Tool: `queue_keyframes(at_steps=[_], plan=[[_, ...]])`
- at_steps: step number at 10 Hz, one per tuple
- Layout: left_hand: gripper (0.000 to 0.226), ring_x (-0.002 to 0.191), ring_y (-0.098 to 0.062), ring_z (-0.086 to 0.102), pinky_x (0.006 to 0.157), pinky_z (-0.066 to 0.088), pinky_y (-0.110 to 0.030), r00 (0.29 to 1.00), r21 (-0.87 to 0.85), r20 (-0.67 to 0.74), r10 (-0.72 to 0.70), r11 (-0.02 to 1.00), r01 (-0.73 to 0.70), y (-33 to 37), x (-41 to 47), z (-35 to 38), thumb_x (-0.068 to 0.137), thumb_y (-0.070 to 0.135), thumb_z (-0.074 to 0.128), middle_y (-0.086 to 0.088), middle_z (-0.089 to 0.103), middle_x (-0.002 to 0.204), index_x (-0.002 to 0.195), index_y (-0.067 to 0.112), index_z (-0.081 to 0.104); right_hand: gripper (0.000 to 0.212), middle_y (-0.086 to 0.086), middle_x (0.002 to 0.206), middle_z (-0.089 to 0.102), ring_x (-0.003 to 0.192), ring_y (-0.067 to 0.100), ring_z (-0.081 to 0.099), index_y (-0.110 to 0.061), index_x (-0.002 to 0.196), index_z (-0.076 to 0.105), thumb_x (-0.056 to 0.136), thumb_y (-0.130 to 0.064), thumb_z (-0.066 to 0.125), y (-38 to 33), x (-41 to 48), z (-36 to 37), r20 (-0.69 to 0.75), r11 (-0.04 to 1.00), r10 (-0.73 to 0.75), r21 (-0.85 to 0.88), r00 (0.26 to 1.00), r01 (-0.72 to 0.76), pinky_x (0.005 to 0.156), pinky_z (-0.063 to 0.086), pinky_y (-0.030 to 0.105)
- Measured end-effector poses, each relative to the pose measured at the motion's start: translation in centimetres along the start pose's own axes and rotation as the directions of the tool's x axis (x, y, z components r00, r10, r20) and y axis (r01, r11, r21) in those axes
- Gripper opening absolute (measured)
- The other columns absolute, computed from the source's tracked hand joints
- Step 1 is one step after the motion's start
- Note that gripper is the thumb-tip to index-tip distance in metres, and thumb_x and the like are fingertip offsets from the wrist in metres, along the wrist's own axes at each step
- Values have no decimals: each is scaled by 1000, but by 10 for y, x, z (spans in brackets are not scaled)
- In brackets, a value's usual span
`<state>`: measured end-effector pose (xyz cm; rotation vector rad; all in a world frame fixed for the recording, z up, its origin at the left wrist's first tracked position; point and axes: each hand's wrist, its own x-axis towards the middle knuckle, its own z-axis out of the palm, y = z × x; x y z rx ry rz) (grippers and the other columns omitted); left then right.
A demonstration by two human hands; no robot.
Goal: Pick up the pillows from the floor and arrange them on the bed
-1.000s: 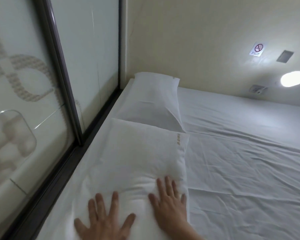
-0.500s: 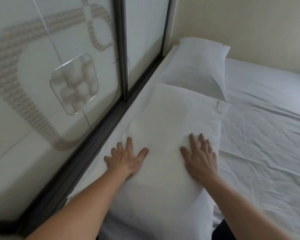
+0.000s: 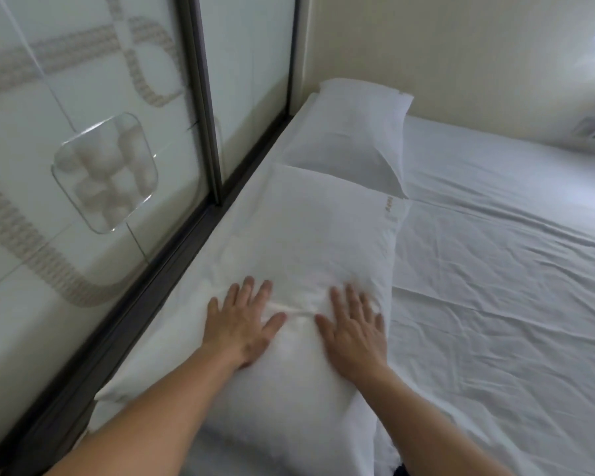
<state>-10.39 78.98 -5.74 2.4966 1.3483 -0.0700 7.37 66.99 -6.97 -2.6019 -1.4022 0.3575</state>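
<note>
Two white pillows lie end to end along the bed's left edge, beside the glass wall. The near pillow (image 3: 310, 235) has a small gold logo at its right edge. The far pillow (image 3: 354, 128) rests in the corner against the cream wall. My left hand (image 3: 244, 321) and my right hand (image 3: 354, 328) press flat on the near pillow's middle, fingers spread, holding nothing. The cloth bunches in a small crease between the two hands. The bed (image 3: 495, 286) is covered with a wrinkled white sheet.
A frosted glass sliding panel (image 3: 83, 149) with a dark frame (image 3: 203, 97) and a patterned motif runs along the left side. A cream wall (image 3: 443, 56) stands behind the bed. The sheet stretches bare to the right of the pillows.
Both hands have slid closer together on the near pillow, bunching the cloth between them. The view has tilted and shifted slightly; the pillows stay in place.
</note>
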Motion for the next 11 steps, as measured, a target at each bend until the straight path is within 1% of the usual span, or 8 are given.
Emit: queue_keyframes(at_steps=[1, 3, 4, 6, 8, 9, 10, 11], plan=[[74, 144, -28, 13, 114, 17, -54, 995, -7, -93, -38, 999, 38, 0, 10, -10, 83, 68, 14, -7, 7, 160, 148, 33, 6, 71, 2, 161, -2, 147, 27, -1, -32, 149, 1, 89, -65, 16, 4, 15, -18, -100, 998, 67, 17, 993, -66, 116, 10, 53], [74, 146, -25, -3, 113, 9, -60, 998, -4, -13, -57, 998, 57, 18, -3, 17, 80, 72, 8, 0, -8, 160, 144, 43, -11, 71, -8, 160, -13, 146, 16, -11, -42, 147, -8, 88, -69, 20, -2, -1, 9, 68, 995, 23, 90, 997, -30, 117, 6, 50], [77, 117, -34, 58, 86, 46, -64, 994, -32, -77, -74, 997, 71, 24, -4, 4, 83, 71, 12, -11, 56, 136, 130, 28, 57, 76, -9, 159, -14, 146, 14, -7, -45, 145, -8, 85, -72, 28, -7, 11, 8, 30, 997, 55, 50, 998, -56, 116, 8, 47], [69, 100, -34, 68, 74, 51, -62, 994, 6, -94, -53, 999, 53, 26, -1, -1, 66, 65, 38, -11, 68, 119, 110, 25, 72, 79, -10, 159, -13, 146, 12, -5, -44, 145, -10, 83, -72, 31, -15, 16, 1, -17, 997, 81, 14, 997, -81, 117, 8, 44], [71, 146, -23, 2, 115, 7, -51, 998, -69, 2, -60, 996, 60, 22, 9, -10, 84, 69, 20, 1, 0, 161, 148, 40, 5, 73, -5, 161, -4, 147, 16, 2, -43, 148, 3, 86, -69, 32, -14, 13, -9, -53, 999, 8, 39, 999, -6, 116, 12, 41], [61, 140, -21, 25, 114, 19, -43, 989, -84, -146, -6, 996, -7, 26, 4, -24, 90, 55, 34, -4, 29, 154, 143, 27, 32, 66, 10, 147, 43, 133, 27, 43, -23, 137, 48, 80, -54, 63, -16, 13, -27, -208, 998, -54, 13, 977, 58, 105, 38, 45], [42, 94, -25, 68, 81, 55, -39, 904, -131, -417, 94, 978, -162, 32, -4, -43, 69, 38, 69, -7, 70, 106, 105, 16, 70, 52, 6, 103, 72, 88, 29, 70, -18, 101, 73, 55, -36, 90, -22, 6, -46, -355, 992, -118, -3, 928, 125, 67, 58, 44], [43, 71, -20, 69, 63, 56, -29, 898, -254, -435, 69, 947, -196, 39, -23, -66, 49, 32, 83, -1, 72, 86, 89, 18, 74, 52, 4, 87, 73, 69, 28, 71, -18, 86, 75, 40, -33, 96, -37, -3, -66, -378, 986, -154, 2, 913, 167, 50, 56, 40]])
